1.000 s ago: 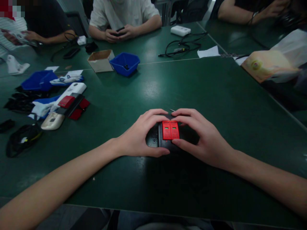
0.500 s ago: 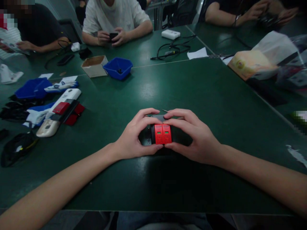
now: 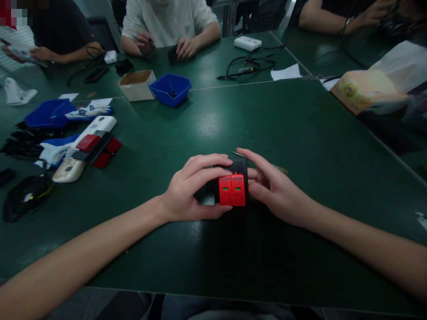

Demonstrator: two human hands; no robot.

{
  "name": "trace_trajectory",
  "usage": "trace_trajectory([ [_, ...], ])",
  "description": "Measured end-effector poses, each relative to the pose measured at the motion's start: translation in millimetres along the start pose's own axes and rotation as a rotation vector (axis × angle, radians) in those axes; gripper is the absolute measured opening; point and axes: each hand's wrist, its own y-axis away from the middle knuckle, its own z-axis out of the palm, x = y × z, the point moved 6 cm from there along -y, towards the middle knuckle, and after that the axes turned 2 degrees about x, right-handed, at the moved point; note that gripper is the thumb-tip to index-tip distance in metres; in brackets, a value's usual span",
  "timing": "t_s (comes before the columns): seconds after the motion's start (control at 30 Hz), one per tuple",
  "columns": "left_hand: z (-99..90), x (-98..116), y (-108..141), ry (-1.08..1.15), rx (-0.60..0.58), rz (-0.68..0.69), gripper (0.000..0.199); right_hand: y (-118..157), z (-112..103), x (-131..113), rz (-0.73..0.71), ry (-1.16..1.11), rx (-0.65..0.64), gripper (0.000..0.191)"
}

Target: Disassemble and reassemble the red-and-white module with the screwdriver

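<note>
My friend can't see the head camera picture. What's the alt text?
A left hand pinches a red block at a green table, the right hand close beside it; beyond are a blue bin and a person in white.

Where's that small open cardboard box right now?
In the head view, the cardboard box sits toward the upper left on the green table, directly left of a blue bin.
</note>
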Motion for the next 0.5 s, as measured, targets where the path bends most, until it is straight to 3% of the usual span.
trace_trajectory([
  [0.1,-3.9,-3.6,1.4,-0.021,0.056,-0.038,0.057,-3.0,8.3,-3.5,0.032,-0.108,-0.073,0.077],
  [0.33,-9.8,-24.8,3.6,-0.144,0.112,-0.175,0.051,-4.8,-1.6,4.3,-0.02,-0.188,0.124,0.074],
  [0.5,-8.4,-28.2,2.6,-0.109,0.084,-0.181,0.048,-2.5,-4.5,5.0,-0.065,-0.153,0.157,0.08],
])
